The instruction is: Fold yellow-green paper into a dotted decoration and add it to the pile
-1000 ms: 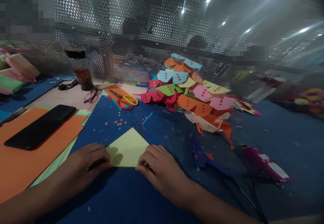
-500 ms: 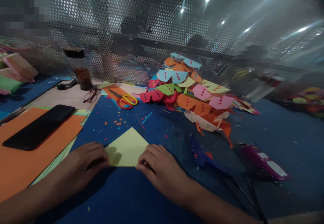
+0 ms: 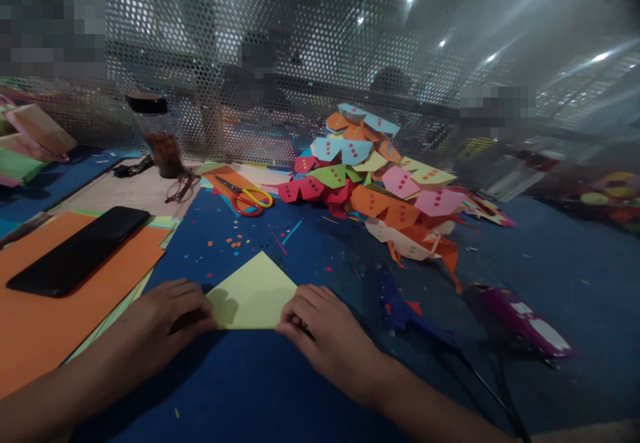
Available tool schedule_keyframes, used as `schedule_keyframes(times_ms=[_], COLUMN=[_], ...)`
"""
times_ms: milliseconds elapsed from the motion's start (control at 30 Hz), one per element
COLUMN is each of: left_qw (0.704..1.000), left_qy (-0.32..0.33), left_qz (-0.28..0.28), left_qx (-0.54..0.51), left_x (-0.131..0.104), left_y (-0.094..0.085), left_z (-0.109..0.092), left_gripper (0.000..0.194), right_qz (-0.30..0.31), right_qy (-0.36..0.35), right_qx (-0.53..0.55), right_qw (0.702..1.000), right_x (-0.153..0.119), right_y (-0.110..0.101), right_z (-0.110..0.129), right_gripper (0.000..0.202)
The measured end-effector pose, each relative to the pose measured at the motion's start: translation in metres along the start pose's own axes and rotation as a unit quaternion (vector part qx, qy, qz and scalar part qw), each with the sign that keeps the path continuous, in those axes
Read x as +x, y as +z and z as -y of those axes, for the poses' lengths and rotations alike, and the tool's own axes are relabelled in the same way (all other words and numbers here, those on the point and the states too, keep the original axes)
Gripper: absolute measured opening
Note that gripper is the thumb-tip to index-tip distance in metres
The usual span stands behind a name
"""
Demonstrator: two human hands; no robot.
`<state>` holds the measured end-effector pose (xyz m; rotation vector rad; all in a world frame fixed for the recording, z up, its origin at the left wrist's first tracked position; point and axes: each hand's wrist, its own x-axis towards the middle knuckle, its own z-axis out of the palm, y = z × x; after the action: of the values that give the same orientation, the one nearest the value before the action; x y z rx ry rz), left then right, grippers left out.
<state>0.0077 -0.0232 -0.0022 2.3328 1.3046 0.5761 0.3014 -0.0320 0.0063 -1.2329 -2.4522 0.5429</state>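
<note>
A pale yellow sheet of paper (image 3: 257,293), folded into a triangle, lies on the blue tabletop (image 3: 260,376) with its point away from me. My left hand (image 3: 183,313) is closed on its left corner, thumb and fingers pinched at the folded edge. At the right end of that same edge, my right hand (image 3: 315,316) pinches the other corner, its fingers curled. Both corners are hidden under the fingers. Tiny coloured paper scraps (image 3: 235,243) are scattered beyond the triangle's point.
Left: a black phone (image 3: 83,249) on orange paper (image 3: 120,283), and a bottle (image 3: 163,143). Ahead: scissors (image 3: 247,199) and a heap of folded paper shapes (image 3: 385,189). Right: a blue glue gun (image 3: 400,306) with a cord and a purple device (image 3: 525,323). A perforated metal screen (image 3: 200,49) stands behind.
My right hand has slid slightly right along the folded edge, showing a little more of the paper. My left hand keeps its place at the left corner.
</note>
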Motion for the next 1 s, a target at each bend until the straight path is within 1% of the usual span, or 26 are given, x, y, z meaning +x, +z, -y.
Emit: schedule_keyframes(times_ms=[200,367,533,800,1000], left_qw=[1.0,1.0,0.999,0.999,0.999], left_qy=[-0.003,-0.007,-0.036,-0.048,-0.047], left_qz=[0.009,0.006,0.013,0.022,0.018], left_qx=[0.003,-0.004,0.001,0.0,0.005], left_x=[-0.001,-0.001,-0.003,-0.002,-0.004], left_y=[0.0,0.0,-0.001,-0.005,-0.004], left_z=[0.003,0.004,0.006,0.005,0.008], left_gripper=[0.027,0.026,0.024,0.026,0.027], right_qz=[0.007,0.01,0.003,-0.005,-0.013], right_qy=[0.019,0.032,0.052,0.098,0.122], right_qx=[-0.005,-0.017,-0.025,-0.016,-0.002], right_qw=[1.0,0.999,0.998,0.995,0.992], right_x=[-0.001,-0.004,-0.008,-0.016,-0.022], right_y=[-0.004,-0.007,-0.009,-0.016,-0.018], right_z=[-0.002,-0.004,-0.006,-0.013,-0.017], right_gripper=[0.009,0.008,0.01,0.012,0.013])
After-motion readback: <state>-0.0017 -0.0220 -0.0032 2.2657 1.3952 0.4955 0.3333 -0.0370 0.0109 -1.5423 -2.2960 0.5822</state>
